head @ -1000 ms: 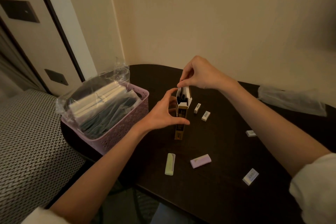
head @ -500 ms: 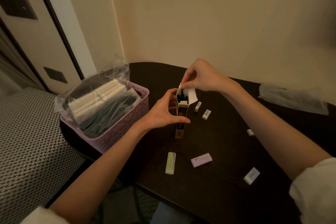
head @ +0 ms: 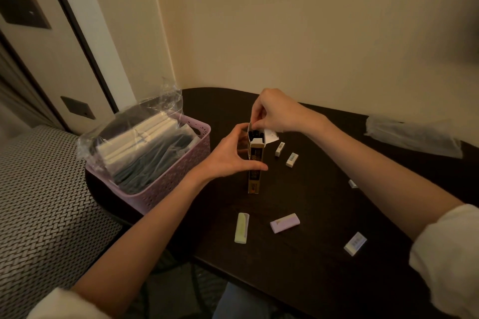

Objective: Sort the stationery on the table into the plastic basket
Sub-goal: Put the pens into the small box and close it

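From the head view, a tall narrow box (head: 255,166) stands upright on the dark table (head: 324,254), close to the middle of the picture. Its top flap is open, and dark things show inside, too dim to name. The left hand (head: 228,156) has its grip around the box's middle, thumb across the front and fingers curled behind. The right hand (head: 274,112) comes in from 2 o'clock, its grip pinching the open white flap at the box's top.

At 9 o'clock from the box sits the pink plastic basket (head: 166,189), right at the table's left edge. It is packed with white and dark flat packs in a clear plastic wrap (head: 134,127) that sticks up above the rim.

Loose pieces lie on the table around the box. Two small white erasers (head: 280,149) and (head: 292,159) lie just beside it at 2 o'clock. A pale green eraser (head: 241,228) lies at 6 o'clock, and a lilac eraser (head: 284,223) at 5 o'clock. A white eraser with blue print (head: 355,243) lies farther out at 4 o'clock. Another small white piece (head: 352,183) peeks out beside the right forearm. At 2 o'clock, well apart by the wall, lies a crumpled clear bag (head: 414,137).
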`<control>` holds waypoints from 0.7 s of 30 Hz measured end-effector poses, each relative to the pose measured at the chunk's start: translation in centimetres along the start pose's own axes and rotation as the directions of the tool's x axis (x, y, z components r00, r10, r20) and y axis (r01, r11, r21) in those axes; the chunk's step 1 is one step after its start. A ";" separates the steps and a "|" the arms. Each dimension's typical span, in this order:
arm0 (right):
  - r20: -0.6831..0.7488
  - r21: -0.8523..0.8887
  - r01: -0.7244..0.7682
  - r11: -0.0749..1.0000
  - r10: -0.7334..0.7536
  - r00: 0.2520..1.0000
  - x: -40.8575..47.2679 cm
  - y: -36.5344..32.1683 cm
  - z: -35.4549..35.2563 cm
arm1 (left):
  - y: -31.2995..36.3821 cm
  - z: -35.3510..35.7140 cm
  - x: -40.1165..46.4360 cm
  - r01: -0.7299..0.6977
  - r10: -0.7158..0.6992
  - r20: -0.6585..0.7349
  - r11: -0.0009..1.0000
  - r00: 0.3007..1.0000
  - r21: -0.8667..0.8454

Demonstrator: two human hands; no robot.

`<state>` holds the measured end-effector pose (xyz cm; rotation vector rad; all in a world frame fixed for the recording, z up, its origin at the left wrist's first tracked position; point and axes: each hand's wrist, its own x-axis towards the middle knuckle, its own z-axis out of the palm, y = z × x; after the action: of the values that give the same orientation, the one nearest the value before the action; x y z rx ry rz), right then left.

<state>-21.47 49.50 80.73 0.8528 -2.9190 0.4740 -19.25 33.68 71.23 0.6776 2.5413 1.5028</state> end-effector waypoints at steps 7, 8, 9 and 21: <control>0.011 -0.069 0.030 0.997 -0.029 1.000 -0.1 -0.2 0.0 | 0.3 0.1 0.0 0.012 -0.012 0.004 1.000 1.000 0.005; 0.013 -0.070 0.031 0.997 -0.031 0.999 0.0 -0.2 -0.1 | 0.3 0.1 0.0 0.017 -0.017 0.002 1.000 1.000 0.010; 0.013 -0.073 0.031 0.997 -0.030 0.999 0.0 -0.2 -0.1 | 0.3 0.1 0.0 0.021 -0.021 0.002 1.000 1.000 0.013; -0.163 0.352 -0.093 0.932 0.158 0.974 -2.3 1.1 0.1 | 1.8 0.1 -0.8 0.072 -0.071 0.043 0.997 0.997 -0.017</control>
<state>-20.12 51.56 80.02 0.6073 -2.7657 1.0372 -17.95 34.20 72.61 0.6023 2.4892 1.4720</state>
